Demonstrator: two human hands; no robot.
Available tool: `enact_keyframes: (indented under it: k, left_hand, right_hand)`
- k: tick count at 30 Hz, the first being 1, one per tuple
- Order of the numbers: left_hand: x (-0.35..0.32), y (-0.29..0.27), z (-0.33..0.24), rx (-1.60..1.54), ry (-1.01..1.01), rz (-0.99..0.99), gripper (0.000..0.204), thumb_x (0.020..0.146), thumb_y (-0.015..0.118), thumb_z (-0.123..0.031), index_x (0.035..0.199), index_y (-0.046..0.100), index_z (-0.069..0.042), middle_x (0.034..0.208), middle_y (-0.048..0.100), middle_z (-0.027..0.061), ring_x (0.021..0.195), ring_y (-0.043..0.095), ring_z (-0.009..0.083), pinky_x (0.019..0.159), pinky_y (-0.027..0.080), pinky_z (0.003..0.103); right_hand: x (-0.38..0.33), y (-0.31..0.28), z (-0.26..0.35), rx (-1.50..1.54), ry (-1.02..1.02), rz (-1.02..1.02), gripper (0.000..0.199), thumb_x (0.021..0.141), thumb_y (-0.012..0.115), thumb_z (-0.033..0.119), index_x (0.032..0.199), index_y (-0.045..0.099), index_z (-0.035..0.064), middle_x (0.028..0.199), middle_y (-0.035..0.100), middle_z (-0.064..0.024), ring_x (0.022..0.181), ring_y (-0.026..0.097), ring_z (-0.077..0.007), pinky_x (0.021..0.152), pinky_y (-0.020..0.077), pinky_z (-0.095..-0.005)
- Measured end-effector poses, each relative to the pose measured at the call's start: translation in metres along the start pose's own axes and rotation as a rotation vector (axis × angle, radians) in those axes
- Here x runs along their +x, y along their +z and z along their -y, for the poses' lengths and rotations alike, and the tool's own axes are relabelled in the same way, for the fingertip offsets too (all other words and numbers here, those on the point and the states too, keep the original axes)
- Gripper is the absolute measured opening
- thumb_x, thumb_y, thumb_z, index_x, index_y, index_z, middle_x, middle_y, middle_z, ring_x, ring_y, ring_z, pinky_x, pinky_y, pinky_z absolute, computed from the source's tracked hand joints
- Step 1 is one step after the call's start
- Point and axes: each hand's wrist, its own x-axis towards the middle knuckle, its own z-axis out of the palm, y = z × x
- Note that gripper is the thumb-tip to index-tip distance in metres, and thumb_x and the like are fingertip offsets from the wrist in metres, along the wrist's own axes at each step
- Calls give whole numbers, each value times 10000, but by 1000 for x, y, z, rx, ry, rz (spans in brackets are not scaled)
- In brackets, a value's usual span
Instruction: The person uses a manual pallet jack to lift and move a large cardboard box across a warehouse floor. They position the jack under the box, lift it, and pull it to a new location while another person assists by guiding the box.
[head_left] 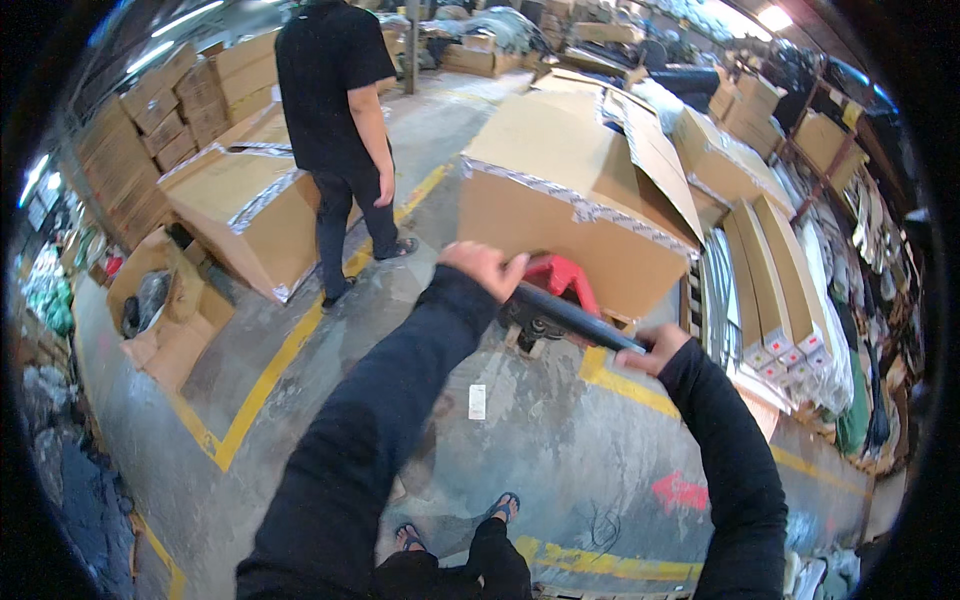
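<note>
A dark handle bar (572,316) of a red pallet jack (566,278) runs across in front of me. My left hand (486,268) is closed over its left end, thumb toward the bar. At the right end, my right hand (657,349) has its fingers wrapped round the bar. Beyond the handle stands a large cardboard box (545,218), edged with printed tape, its top flaps partly raised. The jack's wheel area (538,328) shows below the bar; its forks are hidden by the box.
A person in black (335,110) stands ahead to the left beside another large box (245,215). An opened carton (165,300) lies at the left. Long narrow cartons (768,285) are stacked at the right. Yellow lines (265,392) mark the concrete floor, where a white paper (477,402) lies.
</note>
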Motion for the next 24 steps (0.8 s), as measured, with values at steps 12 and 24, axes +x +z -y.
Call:
enact_keyframes:
  k: [12, 24]
  left_hand:
    - [-264, -14, 14, 298, -60, 1350, 538, 843, 504, -582, 922, 687, -83, 923, 693, 141, 956, 640, 312, 919, 440, 493]
    - [-100, -15, -19, 176, 185, 87, 311, 788, 622, -272, 545, 514, -112, 548, 489, 112, 563, 498, 315, 521, 373, 458]
  right_hand:
    - [-118, 409, 25, -225, -177, 677, 772, 685, 601, 715, 1094, 649, 62, 838, 675, -196, 831, 663, -336, 760, 507, -483]
    - [-63, 92, -33, -143, -269, -185, 464, 656, 739, 526, 736, 646, 79, 540, 569, -131, 463, 574, -277, 479, 480, -401]
